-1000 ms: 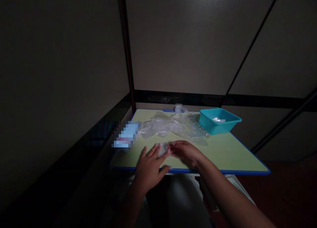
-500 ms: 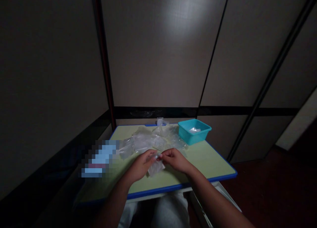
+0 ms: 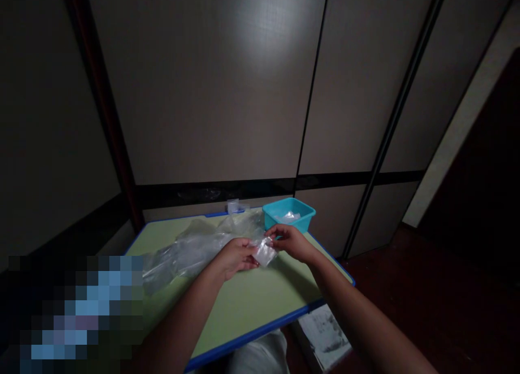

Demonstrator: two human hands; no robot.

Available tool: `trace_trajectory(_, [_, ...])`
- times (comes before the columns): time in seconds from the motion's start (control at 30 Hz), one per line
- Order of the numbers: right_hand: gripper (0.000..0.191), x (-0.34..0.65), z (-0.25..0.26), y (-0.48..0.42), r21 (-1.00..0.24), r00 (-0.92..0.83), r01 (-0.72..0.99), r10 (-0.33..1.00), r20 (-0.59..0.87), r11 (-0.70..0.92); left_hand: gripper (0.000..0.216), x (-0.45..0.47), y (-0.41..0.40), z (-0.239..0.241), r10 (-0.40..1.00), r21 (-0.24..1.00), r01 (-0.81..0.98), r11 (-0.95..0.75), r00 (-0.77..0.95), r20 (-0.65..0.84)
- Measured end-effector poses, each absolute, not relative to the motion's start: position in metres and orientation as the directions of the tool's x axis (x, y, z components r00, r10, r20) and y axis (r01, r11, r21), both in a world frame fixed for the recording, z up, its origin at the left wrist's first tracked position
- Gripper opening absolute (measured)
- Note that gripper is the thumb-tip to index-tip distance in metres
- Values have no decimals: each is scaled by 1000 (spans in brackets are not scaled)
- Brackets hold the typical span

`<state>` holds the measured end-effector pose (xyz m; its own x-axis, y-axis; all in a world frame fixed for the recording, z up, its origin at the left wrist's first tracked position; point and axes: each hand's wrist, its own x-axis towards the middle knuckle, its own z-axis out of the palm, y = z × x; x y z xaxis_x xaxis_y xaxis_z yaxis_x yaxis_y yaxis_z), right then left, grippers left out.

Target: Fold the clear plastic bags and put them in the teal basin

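Note:
A small clear plastic bag [image 3: 266,253] is held up between both hands over the table, catching the light. My left hand [image 3: 236,257] pinches its left edge with thumb and fingers. On the other side, my right hand [image 3: 287,242] grips the bag's upper right part, just in front of the basket. Behind and left of my hands, larger clear plastic bags [image 3: 195,249] lie loosely spread across the table. The turquoise basket [image 3: 271,218] at the table's back right has small clear bags [image 3: 289,217] inside.
The pale yellow table [image 3: 231,314] has a raised blue edge. One small clear packet [image 3: 233,205] stands at its back edge, by the panelled wall [image 3: 227,119]. A pixelated area covers the lower left. Below the table's right side is a whitish box-like object [image 3: 323,333].
My hands have lifted the small bag from low over the table and spread it flatter, nearer the basket. The view has turned right, so the table appears further left.

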<state>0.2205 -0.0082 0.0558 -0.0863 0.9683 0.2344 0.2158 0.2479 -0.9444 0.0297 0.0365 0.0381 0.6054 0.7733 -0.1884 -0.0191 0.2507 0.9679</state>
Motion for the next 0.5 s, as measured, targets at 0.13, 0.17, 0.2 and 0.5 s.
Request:
trace_trajectory(0.13, [38, 231, 61, 10, -925, -134, 270, 962, 237, 266, 25, 36, 38, 44, 805, 974, -67, 215, 577, -138])
trace_trajectory(0.17, [37, 237, 64, 16, -915, -139, 298, 961, 238, 270, 26, 36, 39, 44, 815, 974, -92, 206, 567, -119])
trace_trajectory(0.2, [37, 245, 68, 23, -906, -135, 324, 962, 239, 271, 27, 34, 41, 42, 825, 973, -119, 199, 556, -101])
trace_trajectory(0.5, [18, 348, 111, 95, -754, 183, 657, 965, 187, 21, 47, 20, 45, 27, 883, 972, -129, 194, 455, -116])
